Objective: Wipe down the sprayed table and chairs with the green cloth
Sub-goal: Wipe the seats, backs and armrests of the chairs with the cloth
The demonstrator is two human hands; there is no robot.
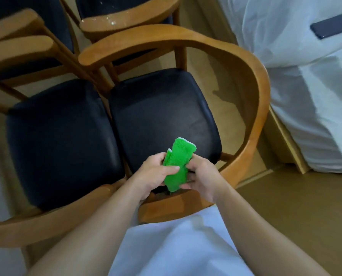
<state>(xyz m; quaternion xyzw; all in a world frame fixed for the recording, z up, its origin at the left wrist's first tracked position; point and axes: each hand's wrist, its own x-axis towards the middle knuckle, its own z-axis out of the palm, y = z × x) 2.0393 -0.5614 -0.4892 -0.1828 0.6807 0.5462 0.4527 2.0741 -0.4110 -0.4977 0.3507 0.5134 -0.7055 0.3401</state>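
Both hands grip the one green cloth [176, 164] above the front edge of the right-hand black seat [162, 116]: the left hand [156, 174] pinches its left side with the thumb laid across it, and the right hand [201, 176] curls round its right side. The cloth's long axis points up and away from the person. The seat lies directly beyond and under the hands, each about equally near. Four wooden chairs are at least partly visible; the farthest armrest [114, 20] shows white droplets. A phone [332, 28] lies on the white bedding [305, 96].
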